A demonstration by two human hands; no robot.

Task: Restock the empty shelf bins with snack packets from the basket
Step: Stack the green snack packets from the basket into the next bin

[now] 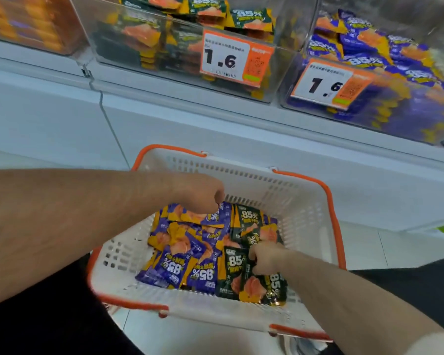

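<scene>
2 colours of snack packet lie mixed in the white basket [303, 201]: purple packets [190, 254] fill its left and middle, dark green packets [237, 275] its right side and near right corner. Left hand [203, 194], over the far left of the pile, has its grip curled down onto a purple packet; whether it has truly caught the packet cannot be told, the fingertips being hidden. Right hand [264, 260] has its grip pinched on the top edge of a dark green packet near the right wall. Above, on the shelf, the middle bin [164, 60] holds dark green packets and the right bin [395, 103] purple ones, each behind a price tag [231, 58] reading 1.6.

Judgement: the step in hand is gathering by colour. It is done well by keeping 1 colour per hand, squaring several packets into a flat stack before lifting, and pinching the sealed edges rather than the slippery faces. Each stack should then go to the bin of matching colour; the hands now sit on opposite sides from those bins.
</scene>
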